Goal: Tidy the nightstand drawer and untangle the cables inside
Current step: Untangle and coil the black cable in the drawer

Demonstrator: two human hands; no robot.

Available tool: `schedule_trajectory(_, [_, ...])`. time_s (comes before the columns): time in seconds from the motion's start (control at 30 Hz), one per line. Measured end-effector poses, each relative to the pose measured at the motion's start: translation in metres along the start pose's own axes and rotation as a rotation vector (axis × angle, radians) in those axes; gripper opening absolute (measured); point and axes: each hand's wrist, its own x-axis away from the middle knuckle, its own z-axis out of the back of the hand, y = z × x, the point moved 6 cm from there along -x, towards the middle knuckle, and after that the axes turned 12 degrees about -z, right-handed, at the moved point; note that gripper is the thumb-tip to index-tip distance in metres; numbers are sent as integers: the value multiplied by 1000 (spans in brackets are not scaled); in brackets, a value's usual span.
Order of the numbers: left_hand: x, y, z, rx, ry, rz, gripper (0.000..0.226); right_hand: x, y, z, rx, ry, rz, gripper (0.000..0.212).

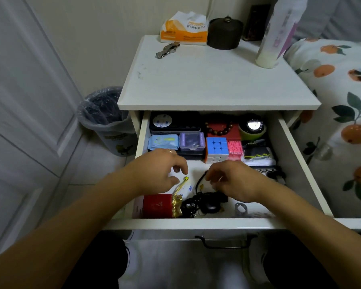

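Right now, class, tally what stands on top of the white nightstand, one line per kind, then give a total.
Orange-and-white tissue pack: 1
Metal-link wristwatch: 1
Dark round lidded jar: 1
Dark upright rectangular object: 1
Tall white bottle with purple label: 1
Total: 5

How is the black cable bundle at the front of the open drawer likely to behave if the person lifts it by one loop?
The black cable bundle would probably sag and trail, since its strands lie in loose loops. One loop already arcs up towards the right hand, so it looks floppy. The dark rounded piece in the tangle may swing or snag the red pouch beside it.
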Motion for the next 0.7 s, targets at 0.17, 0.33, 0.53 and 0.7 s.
schedule_trajectory(0.17, [-4,1,-33,0,-393,97,41,10,-5,-18,170,-183,65,50])
schedule_trajectory(0.33, [-8,-5,-57,-47,-561,167,41,4,-8,-30,384,-238,72,46])
schedule_trajectory(0.53, [-13,-6,-60,-48,-557,157,18,1,-2,-35,430,-275,73,20])
schedule_trajectory(0.7, [-14,2,-49,-28,-432,110,29,1,3,-17,170,-223,-6,32])
